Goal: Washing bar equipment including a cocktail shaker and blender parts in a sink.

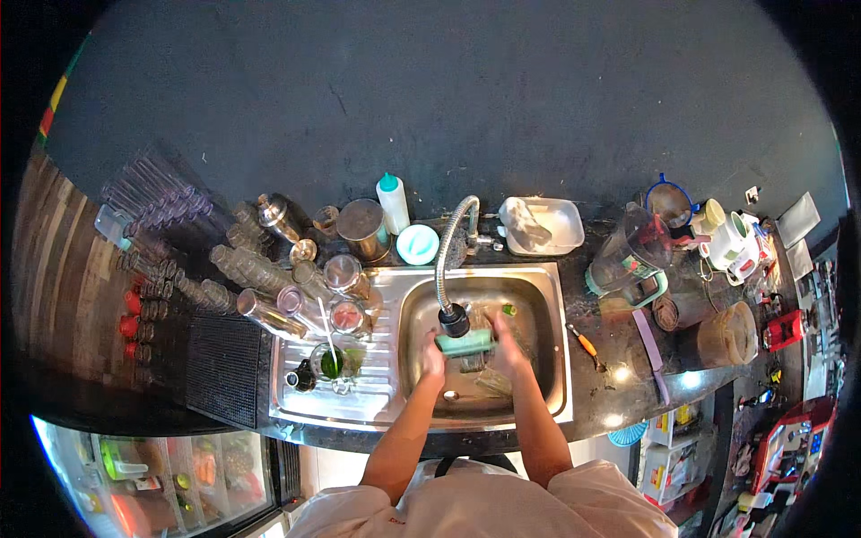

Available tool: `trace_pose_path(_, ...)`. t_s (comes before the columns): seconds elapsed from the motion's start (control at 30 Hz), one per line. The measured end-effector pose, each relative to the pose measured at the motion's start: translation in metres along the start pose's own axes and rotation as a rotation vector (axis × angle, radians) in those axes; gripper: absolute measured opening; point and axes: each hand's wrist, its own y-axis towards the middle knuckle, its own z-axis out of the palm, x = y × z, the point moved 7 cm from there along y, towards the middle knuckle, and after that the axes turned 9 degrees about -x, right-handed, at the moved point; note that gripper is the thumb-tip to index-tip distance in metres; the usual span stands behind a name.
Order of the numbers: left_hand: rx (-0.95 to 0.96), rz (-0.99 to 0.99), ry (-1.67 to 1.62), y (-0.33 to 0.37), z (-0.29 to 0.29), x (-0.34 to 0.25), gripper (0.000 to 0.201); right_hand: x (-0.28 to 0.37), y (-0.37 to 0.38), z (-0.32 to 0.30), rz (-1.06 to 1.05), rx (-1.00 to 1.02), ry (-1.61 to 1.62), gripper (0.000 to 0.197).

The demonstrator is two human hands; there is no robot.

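Over the steel sink basin (414,309) a pale green oblong thing (466,343) lies level between my two hands, right below the black head of the faucet (455,320). Its kind is unclear, as motion smears it. My left hand (432,356) grips its left end, and my right hand (505,342) is at its right end, fingers blurred. Beneath it, a clear glass (473,362) shows partly in the basin. A small green scrap (509,310) rests near the basin's far right corner.
Left on the drainboard stand a glass with green contents (331,362), a shaker tin (260,309) and several glasses. Behind are a white squeeze bottle (393,204) and a white tub (556,224). At right lie an orange-handled tool (587,345), a purple strip (649,354) and a blender jug (628,251).
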Motion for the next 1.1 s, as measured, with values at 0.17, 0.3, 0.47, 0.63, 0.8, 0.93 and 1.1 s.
trace_pose_path(0.17, 0.379, -0.368, -0.030, -0.001, 0.010, 0.017, 0.058, 0.046, -0.040, 0.015, -0.638, -0.141, -0.334, 0.049)
trace_pose_path(0.3, 0.328, 0.079, -0.037, 0.034, -0.020, -0.012, 0.051, 0.031, -0.027, 0.038, -0.525, -0.122, -0.276, 0.043)
trace_pose_path(0.47, 0.412, -0.006, -0.072, 0.018, -0.034, -0.031, 0.053, -0.001, -0.005, 0.045, -0.423, -0.019, -0.225, 0.037)
trace_pose_path(0.63, 0.499, -0.161, 0.032, -0.011, 0.004, -0.003, 0.048, -0.003, -0.009, -0.009, -0.238, 0.077, -0.109, 0.040)
trace_pose_path(0.8, 0.562, -0.506, 0.288, -0.074, 0.020, -0.013, 0.067, 0.055, -0.101, 0.000, -0.354, 0.185, -0.336, 0.037)
trace_pose_path(0.93, 0.453, -0.625, 0.361, -0.030, -0.009, 0.015, 0.073, 0.069, -0.099, 0.012, -0.748, 0.385, -0.620, 0.036)
trace_pose_path(1.1, 0.519, -0.433, 0.011, -0.021, -0.005, -0.002, 0.050, 0.079, -0.096, 0.032, -0.991, 0.443, -1.066, 0.043)
